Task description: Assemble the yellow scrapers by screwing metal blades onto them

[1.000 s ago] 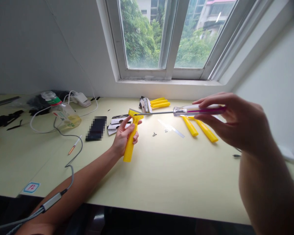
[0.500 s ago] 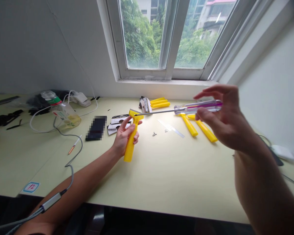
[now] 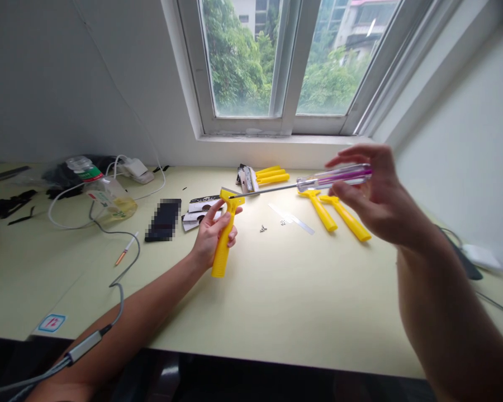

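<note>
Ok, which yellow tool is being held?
The yellow tool in the left hand, with the screwdriver at its head; the others lie on the table.

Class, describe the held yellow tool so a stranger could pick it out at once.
Start at the window and come down to the pale table below it. Near the picture's middle, the left hand grips a T-shaped yellow tool by its handle. Unlike the other yellow tools, which lie on the table, it is held up, with a screwdriver aimed at its head.
</note>
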`<action>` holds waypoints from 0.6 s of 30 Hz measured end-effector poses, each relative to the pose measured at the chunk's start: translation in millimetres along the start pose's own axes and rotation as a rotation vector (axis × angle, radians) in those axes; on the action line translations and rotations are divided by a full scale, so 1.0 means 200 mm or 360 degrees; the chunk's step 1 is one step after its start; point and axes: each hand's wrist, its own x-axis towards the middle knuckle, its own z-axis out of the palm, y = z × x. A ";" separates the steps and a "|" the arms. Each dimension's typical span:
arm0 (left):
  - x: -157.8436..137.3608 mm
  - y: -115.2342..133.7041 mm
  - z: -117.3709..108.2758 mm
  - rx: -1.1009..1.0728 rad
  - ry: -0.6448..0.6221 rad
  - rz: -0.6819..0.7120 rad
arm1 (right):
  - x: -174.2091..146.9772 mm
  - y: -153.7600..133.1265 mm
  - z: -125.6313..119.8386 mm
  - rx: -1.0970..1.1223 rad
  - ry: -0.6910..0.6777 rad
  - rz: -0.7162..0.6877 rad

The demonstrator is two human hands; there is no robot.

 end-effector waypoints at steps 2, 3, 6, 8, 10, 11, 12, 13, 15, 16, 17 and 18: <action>0.00 0.00 0.00 0.0000 0.0001 0.0000 | 0.00 0.01 0.01 0.0055 -0.0008 -0.0048; 0.00 0.00 0.00 0.0000 -0.0003 0.0002 | 0.01 0.01 0.01 -0.0014 0.0081 -0.0009; 0.00 0.00 0.00 -0.0003 -0.0002 0.0012 | 0.01 0.03 0.02 -0.0157 0.0157 0.0102; 0.00 0.00 -0.01 -0.0005 0.0015 0.0012 | 0.01 0.04 0.02 -0.0010 -0.0014 0.0046; 0.00 0.00 -0.01 0.0000 0.0022 0.0003 | 0.01 0.03 0.02 0.0018 -0.0011 0.0034; 0.00 0.00 -0.01 0.0005 0.0020 -0.0002 | 0.00 0.02 0.02 -0.0048 0.0057 0.0060; 0.00 0.00 -0.01 0.0009 0.0016 -0.0005 | 0.00 0.01 0.02 -0.0112 0.0109 0.0079; 0.00 0.00 0.00 0.0010 0.0014 -0.0004 | 0.00 0.00 0.02 -0.0135 0.0108 0.0063; 0.00 0.00 0.00 0.0008 0.0011 0.0000 | -0.01 -0.02 0.01 -0.0063 0.0000 -0.0030; 0.00 -0.01 0.00 0.0005 0.0006 -0.0002 | -0.01 -0.03 0.01 -0.0028 -0.0035 -0.0065; 0.00 -0.01 0.00 0.0002 -0.0002 -0.0006 | -0.01 -0.04 0.01 -0.0045 -0.0004 -0.0075; 0.00 -0.01 0.00 0.0001 -0.0010 -0.0010 | -0.01 -0.04 0.00 -0.0104 0.0079 -0.0058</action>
